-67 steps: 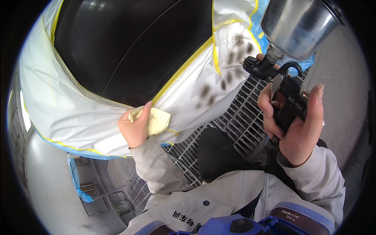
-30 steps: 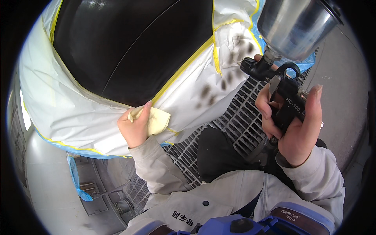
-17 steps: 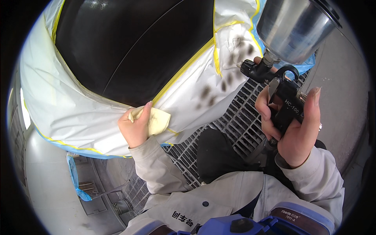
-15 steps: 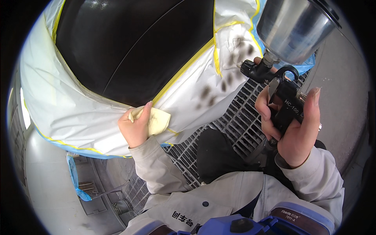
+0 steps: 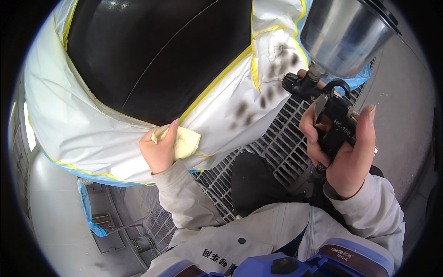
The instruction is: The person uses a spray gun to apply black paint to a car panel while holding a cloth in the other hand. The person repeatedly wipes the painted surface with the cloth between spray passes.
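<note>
My right hand (image 5: 341, 147) is closed round a black spray gun (image 5: 334, 117), its thumb raised along the back of the body. A shiny metal paint cup (image 5: 348, 37) sits tilted on top, and the nozzle end points left toward the masked panel. In my left hand (image 5: 159, 147) a folded pale yellow cloth (image 5: 187, 142) is pinched between thumb and fingers. That hand rests at the lower corner of a glossy black panel (image 5: 152, 55), against the white masking sheet (image 5: 221, 111). Yellow tape (image 5: 217, 83) borders the panel.
Dark spray spots (image 5: 242, 110) mark the sheet right of the panel. A floor grating (image 5: 290, 134) runs beneath it, beside a grey floor (image 5: 397, 101) at right. Blue film (image 5: 87, 210) hangs at lower left. A blue respirator (image 5: 281, 265) shows at the bottom edge.
The spray gun and my right hand have shifted very slightly left. My left hand and the cloth stay in place.
</note>
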Motion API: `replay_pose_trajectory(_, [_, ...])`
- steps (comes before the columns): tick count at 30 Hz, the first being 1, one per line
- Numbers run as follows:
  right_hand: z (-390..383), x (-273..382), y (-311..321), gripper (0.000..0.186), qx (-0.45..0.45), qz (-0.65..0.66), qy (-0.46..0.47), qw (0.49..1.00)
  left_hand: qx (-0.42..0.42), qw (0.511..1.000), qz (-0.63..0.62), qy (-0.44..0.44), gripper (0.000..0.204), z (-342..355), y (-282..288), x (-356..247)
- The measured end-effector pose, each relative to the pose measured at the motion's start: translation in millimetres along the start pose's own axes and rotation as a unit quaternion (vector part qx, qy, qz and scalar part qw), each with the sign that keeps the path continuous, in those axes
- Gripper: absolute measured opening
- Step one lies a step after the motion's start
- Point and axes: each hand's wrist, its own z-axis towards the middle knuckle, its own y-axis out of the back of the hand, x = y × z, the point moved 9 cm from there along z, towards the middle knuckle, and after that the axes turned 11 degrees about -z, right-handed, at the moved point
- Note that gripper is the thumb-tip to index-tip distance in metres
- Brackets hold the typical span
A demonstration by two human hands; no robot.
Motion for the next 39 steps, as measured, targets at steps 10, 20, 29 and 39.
replay_pose_trajectory(10, [0.0, -1.0, 0.9, 0.096, 0.0, 0.003, -0.002, 1.0, -0.003, 1.0, 0.013, -0.003, 0.024, -0.5, 0.0, -0.6])
replay_pose_trajectory(20, [0.9, -3.0, 2.4, 0.095, -0.001, -0.011, -0.003, 1.0, -0.009, 1.0, -0.001, 0.002, 0.023, -1.1, -0.1, 0.8])
replay_pose_trajectory(29, [2.3, -7.1, 2.8, 0.091, 0.002, 0.02, 0.012, 1.0, -0.009, 1.0, 0.007, -0.005, 0.024, -1.2, 1.0, -1.8])
replay_pose_trajectory(39, [2.6, -6.4, 1.0, 0.091, 0.018, 0.013, 0.031, 0.999, -0.007, 1.0, 0.007, 0.001, 0.025, -1.0, 0.7, -1.2])
